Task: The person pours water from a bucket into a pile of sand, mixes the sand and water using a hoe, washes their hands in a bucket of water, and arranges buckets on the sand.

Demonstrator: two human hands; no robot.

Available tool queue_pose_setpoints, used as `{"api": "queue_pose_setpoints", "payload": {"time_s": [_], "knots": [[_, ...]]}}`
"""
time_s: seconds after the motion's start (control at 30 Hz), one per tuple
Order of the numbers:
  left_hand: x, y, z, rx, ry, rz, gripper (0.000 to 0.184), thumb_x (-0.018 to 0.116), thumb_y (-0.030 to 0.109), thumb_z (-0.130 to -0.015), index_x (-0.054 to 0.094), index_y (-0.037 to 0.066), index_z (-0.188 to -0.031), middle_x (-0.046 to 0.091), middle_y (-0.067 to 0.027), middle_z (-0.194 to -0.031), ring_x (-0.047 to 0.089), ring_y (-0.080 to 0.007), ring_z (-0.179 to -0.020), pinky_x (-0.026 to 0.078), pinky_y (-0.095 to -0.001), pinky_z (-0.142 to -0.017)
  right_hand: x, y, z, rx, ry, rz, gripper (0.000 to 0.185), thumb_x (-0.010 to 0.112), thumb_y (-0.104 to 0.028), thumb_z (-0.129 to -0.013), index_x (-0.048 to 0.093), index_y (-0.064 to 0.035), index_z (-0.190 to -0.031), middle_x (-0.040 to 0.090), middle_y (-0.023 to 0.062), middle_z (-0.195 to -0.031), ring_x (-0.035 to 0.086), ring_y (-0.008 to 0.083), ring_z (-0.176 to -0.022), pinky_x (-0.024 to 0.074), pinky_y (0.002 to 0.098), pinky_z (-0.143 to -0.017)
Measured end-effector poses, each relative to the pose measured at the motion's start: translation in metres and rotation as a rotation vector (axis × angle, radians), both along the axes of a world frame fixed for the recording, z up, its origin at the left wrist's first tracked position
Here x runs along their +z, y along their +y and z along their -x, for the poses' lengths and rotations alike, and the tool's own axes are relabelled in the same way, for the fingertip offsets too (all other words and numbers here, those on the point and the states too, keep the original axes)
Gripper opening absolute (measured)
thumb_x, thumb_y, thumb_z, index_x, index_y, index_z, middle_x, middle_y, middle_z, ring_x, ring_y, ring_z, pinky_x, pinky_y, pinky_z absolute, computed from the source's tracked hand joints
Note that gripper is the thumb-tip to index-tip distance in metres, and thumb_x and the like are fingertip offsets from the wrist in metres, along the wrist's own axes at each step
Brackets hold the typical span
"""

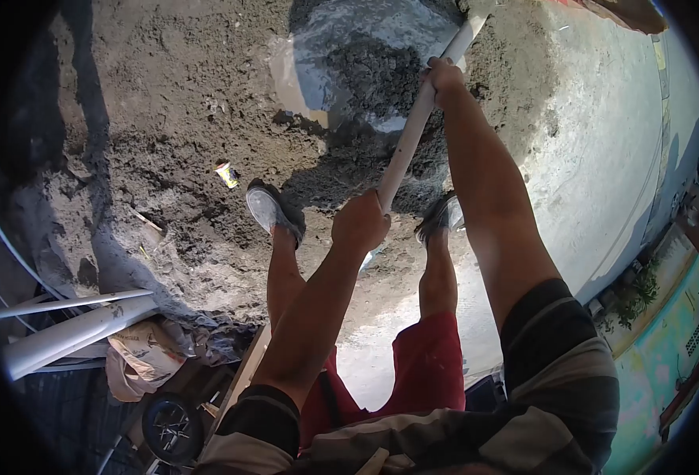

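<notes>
A long pale pole (413,131) runs slantwise in front of me, and both of my hands are closed around it. My left hand (360,222) grips its near end, between my feet. Farther up, my right hand (445,77) wraps around it, close to its far end. Whatever the pole's far end carries, if anything, I cannot make out. Beneath and beyond the pole lies a heap of wet, dark grey mud-like mix (373,75), with a pool of greyish water (310,67) beside it.
My shoes (270,210) stand on crumbly grey ground. A small bright cup (227,175) lies left of them. At lower left are white pipes (76,336), a crumpled paper sack (140,360) and a small wheel (173,427). Pale pavement (595,150) spreads on the right.
</notes>
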State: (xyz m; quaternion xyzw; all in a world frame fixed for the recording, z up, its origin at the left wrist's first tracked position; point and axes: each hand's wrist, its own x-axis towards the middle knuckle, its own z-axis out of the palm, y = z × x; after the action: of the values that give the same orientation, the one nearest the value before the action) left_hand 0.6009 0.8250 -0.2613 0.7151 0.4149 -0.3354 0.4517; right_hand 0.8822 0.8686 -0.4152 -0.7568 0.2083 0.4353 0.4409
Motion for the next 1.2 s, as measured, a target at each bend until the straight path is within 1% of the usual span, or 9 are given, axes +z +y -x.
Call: {"api": "queue_pose_setpoints", "payload": {"time_s": [0.3,0.47,0.6,0.7,0.77,0.87,0.97,1.03,1.2], "knots": [[0.007,-0.088,0.095,0.054,0.156,0.052,0.031,0.065,0.024,-0.082,0.056,0.007,-0.105,0.066,-0.0156,-0.085,0.067,-0.0324,-0.080,0.053,-0.0452,-0.071,0.063,-0.083,0.116,-0.152,-0.003,-0.160,0.021,0.058,-0.006,-0.080,0.042,-0.0082,-0.094,0.052,0.0082,-0.075,0.054,0.0192,-0.056,0.0481,0.0344,-0.049],[0.011,-0.060,0.049,0.008,0.003,-0.031,0.026,0.066,0.023,-0.081,0.056,0.008,-0.100,0.066,-0.0133,-0.080,0.066,-0.0316,-0.076,0.052,-0.0448,-0.066,0.080,-0.080,0.046,-0.212,-0.088,-0.333,0.021,0.057,-0.005,-0.079,0.044,-0.0037,-0.096,0.050,0.0095,-0.072,0.054,0.0206,-0.056,0.0481,0.0342,-0.050],[0.000,0.008,-0.042,-0.135,-0.033,-0.066,0.033,0.066,0.020,-0.081,0.056,0.006,-0.109,0.067,-0.0140,-0.089,0.068,-0.0298,-0.080,0.054,-0.0426,-0.071,0.010,-0.062,-0.063,-0.275,-0.082,-0.252,0.021,0.057,-0.013,-0.084,0.049,0.0012,-0.098,0.055,0.0121,-0.076,0.057,0.0217,-0.061,0.0500,0.0381,-0.054],[0.011,0.033,-0.061,-0.217,-0.006,-0.029,0.033,0.065,0.019,-0.081,0.057,0.005,-0.110,0.068,-0.0152,-0.091,0.068,-0.0294,-0.082,0.054,-0.0430,-0.076,-0.003,-0.054,-0.061,-0.286,-0.042,-0.071,0.025,0.056,-0.015,-0.086,0.049,0.0023,-0.103,0.056,0.0130,-0.078,0.058,0.0232,-0.062,0.0508,0.0398,-0.056],[0.010,0.026,-0.026,-0.223,0.042,-0.049,0.032,0.064,0.018,-0.081,0.057,0.005,-0.109,0.068,-0.0156,-0.091,0.068,-0.0294,-0.082,0.053,-0.0439,-0.076,-0.026,-0.074,-0.024,-0.282,0.042,-0.040,0.027,0.057,-0.017,-0.087,0.050,0.0007,-0.106,0.057,0.0138,-0.078,0.058,0.0246,-0.061,0.0508,0.0404,-0.056],[0.040,0.024,0.028,-0.257,0.065,-0.068,0.022,0.060,0.014,-0.082,0.057,0.001,-0.100,0.067,-0.0172,-0.082,0.068,-0.0336,-0.077,0.054,-0.0447,-0.069,-0.012,-0.094,0.054,-0.372,0.094,-0.097,0.017,0.058,-0.014,-0.084,0.052,-0.0015,-0.094,0.055,0.0106,-0.075,0.056,0.0227,-0.058,0.0495,0.0366,-0.052],[0.042,-0.014,0.082,-0.215,0.115,-0.014,0.023,0.060,0.017,-0.083,0.056,0.004,-0.102,0.067,-0.0160,-0.082,0.068,-0.0330,-0.076,0.053,-0.0452,-0.068,0.016,-0.114,0.108,-0.381,0.108,-0.113,0.015,0.057,-0.017,-0.083,0.051,-0.0033,-0.086,0.053,0.0096,-0.067,0.055,0.0218,-0.058,0.0484,0.0366,-0.053],[0.016,-0.062,0.132,-0.098,0.103,0.003,0.025,0.061,0.020,-0.083,0.055,0.007,-0.104,0.067,-0.0150,-0.084,0.067,-0.0329,-0.077,0.053,-0.0455,-0.067,0.035,-0.134,0.133,-0.226,0.118,-0.158,0.016,0.058,-0.012,-0.081,0.049,-0.0043,-0.092,0.052,0.0091,-0.071,0.055,0.0211,-0.057,0.0485,0.0353,-0.051],[0.029,-0.106,0.172,-0.051,0.139,0.002,0.028,0.062,0.024,-0.083,0.055,0.009,-0.106,0.066,-0.0140,-0.085,0.066,-0.0329,-0.078,0.053,-0.0459,-0.068,0.090,-0.114,0.169,-0.200,-0.013,-0.224,0.026,0.058,-0.004,-0.078,0.042,-0.0058,-0.098,0.050,0.0086,-0.073,0.054,0.0205,-0.054,0.0482,0.0340,-0.049]]}}
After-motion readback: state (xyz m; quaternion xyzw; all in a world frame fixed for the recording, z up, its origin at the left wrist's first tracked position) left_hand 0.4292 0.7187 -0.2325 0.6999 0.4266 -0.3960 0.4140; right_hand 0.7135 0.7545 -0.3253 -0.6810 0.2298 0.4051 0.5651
